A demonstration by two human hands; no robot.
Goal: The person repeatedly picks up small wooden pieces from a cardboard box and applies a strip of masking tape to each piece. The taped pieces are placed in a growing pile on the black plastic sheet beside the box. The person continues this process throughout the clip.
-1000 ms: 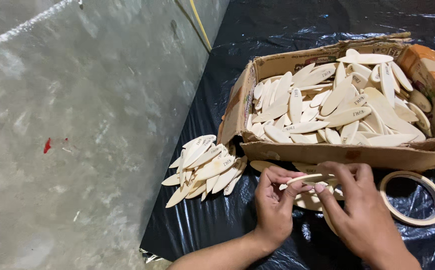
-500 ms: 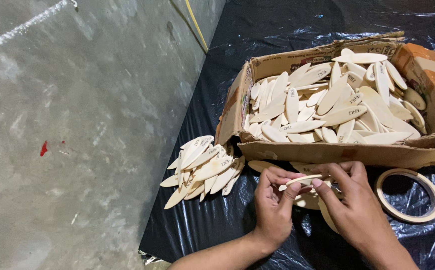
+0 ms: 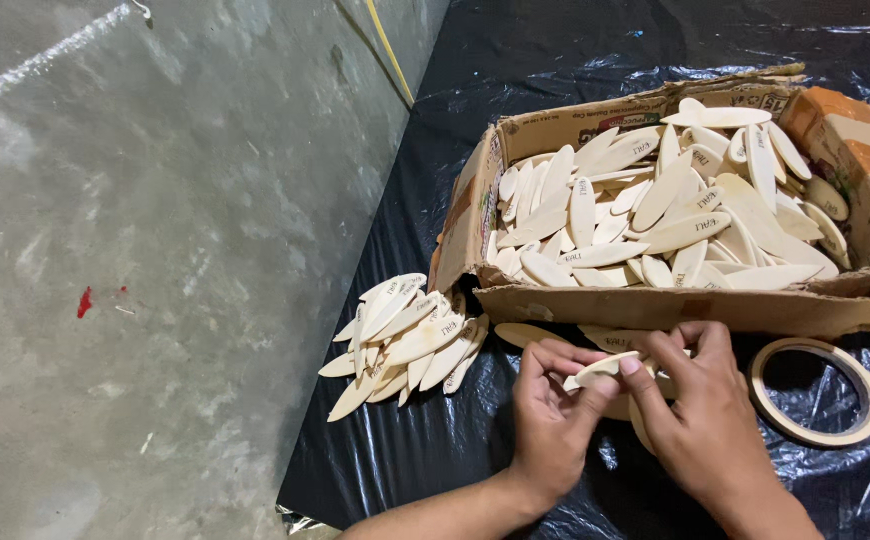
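1. Two hands meet over the black plastic sheet [image 3: 435, 450]: the left hand [image 3: 550, 425] and the right hand [image 3: 700, 420] both pinch one pale wooden oval piece [image 3: 605, 368] at fingertip level.
2. Just behind them sits the cardboard box [image 3: 655, 308] full of such pieces.
3. A loose pile [image 3: 405, 340] lies to the left; a tape roll [image 3: 817, 390] lies to the right.

Cardboard box [image 3: 655, 308] blocks ahead, tape roll [image 3: 817, 391] right; bare sheet [image 3: 425, 450] leftward.
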